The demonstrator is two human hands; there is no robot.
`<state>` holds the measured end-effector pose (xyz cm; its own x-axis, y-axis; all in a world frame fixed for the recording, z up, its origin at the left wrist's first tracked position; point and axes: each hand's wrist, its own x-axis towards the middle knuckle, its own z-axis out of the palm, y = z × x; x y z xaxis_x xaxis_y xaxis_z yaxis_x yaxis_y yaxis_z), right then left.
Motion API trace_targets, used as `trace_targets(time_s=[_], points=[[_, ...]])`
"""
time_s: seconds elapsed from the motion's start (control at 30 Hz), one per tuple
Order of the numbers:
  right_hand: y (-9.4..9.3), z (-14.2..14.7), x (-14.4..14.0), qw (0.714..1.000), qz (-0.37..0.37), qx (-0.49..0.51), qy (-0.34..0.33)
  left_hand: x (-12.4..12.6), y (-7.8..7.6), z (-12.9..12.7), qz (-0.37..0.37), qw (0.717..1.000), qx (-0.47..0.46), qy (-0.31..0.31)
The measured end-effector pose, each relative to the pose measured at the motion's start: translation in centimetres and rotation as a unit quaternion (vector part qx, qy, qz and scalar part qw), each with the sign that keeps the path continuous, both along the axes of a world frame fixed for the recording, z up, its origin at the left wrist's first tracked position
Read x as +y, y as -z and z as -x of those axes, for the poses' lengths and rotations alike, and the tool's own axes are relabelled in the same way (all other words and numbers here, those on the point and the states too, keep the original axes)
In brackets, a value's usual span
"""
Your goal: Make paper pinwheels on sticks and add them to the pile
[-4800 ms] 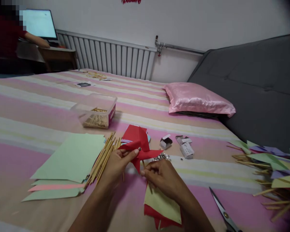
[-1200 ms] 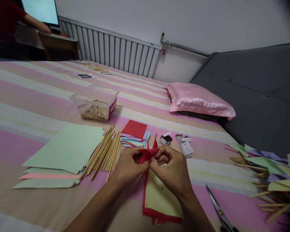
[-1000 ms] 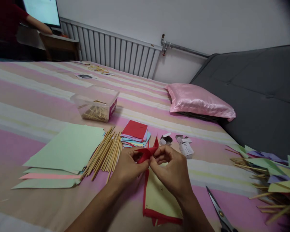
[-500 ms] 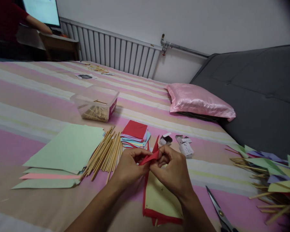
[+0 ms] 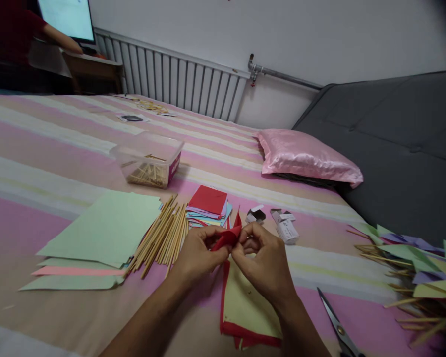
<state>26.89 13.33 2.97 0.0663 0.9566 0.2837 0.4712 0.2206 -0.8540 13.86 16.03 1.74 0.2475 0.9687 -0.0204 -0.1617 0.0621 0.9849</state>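
Note:
A folded piece of red paper (image 5: 228, 238) is held up between my two hands, its one pointed corner standing upward. My left hand (image 5: 202, 250) pinches it from the left with thumb and fingers. At its right edge, the fingertips of my right hand (image 5: 262, 258) are closed on the paper too. Beneath the hands lies yellow paper (image 5: 249, 302) on top of red sheets. A stack of small coloured squares (image 5: 208, 201), red uppermost, sits just beyond my left hand. Thin sticks (image 5: 163, 233) lie bunched to the left of it.
Green sheets (image 5: 104, 228) lie at left, a clear plastic box (image 5: 148, 161) of small sticks behind. Small open cartons (image 5: 286, 228) stand past my right hand. Scissors (image 5: 338, 322) and paper-and-stick pieces (image 5: 412, 267) lie right. A pink pillow (image 5: 308, 156) is farther back; a person's arm (image 5: 63, 39) shows top left.
The red paper has turned and tilted a little between my fingers, and my left fingers have shifted their hold on it. The things around have stayed in place.

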Motion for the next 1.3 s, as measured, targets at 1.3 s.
trace_targets(time_s=[1.3], points=[[0.8,-1.7,1.4,0.902,0.074,0.420,0.064,0.4,0.2,0.7,0.157,0.983,-0.092,-0.021]])
